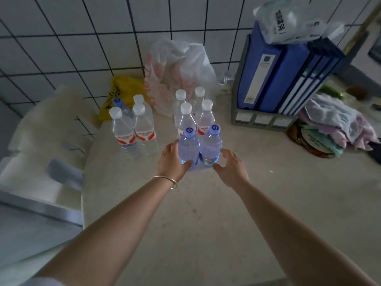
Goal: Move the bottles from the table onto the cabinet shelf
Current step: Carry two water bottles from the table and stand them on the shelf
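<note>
Two bare forearms reach up from the bottom of the frame over a pale speckled table (206,213). Around the left wrist sits a thin bangle (168,180). The left hand (172,159) is wrapped around the left blue-capped bottle (188,148), thumb across its front, fingers hidden behind it. The right hand (232,165) is spread open just beside the right blue-capped bottle (211,147); whether its fingertips touch the plastic cannot be told. These two bottles stand upright and touching at the frame's centre.

Directly behind them stands a cluster of four white-capped bottles (192,112), their lower parts hidden by the front pair. To the left, well apart, is another group of four bottles (132,124), one with a blue cap and partly hidden at the back.

Against the tiled wall (82,38) lean a white plastic bag (181,71) and a yellow bag (121,89), the latter mostly hidden. In the upper right, blue binders (288,75) stand in a grey rack, with a crumpled clear bag (288,21) on top, cut off by the frame's edge. A pile of cloths (338,129) lies to the right. The left edge is blurred; pale shapes and a metal edge there are hard to identify.
</note>
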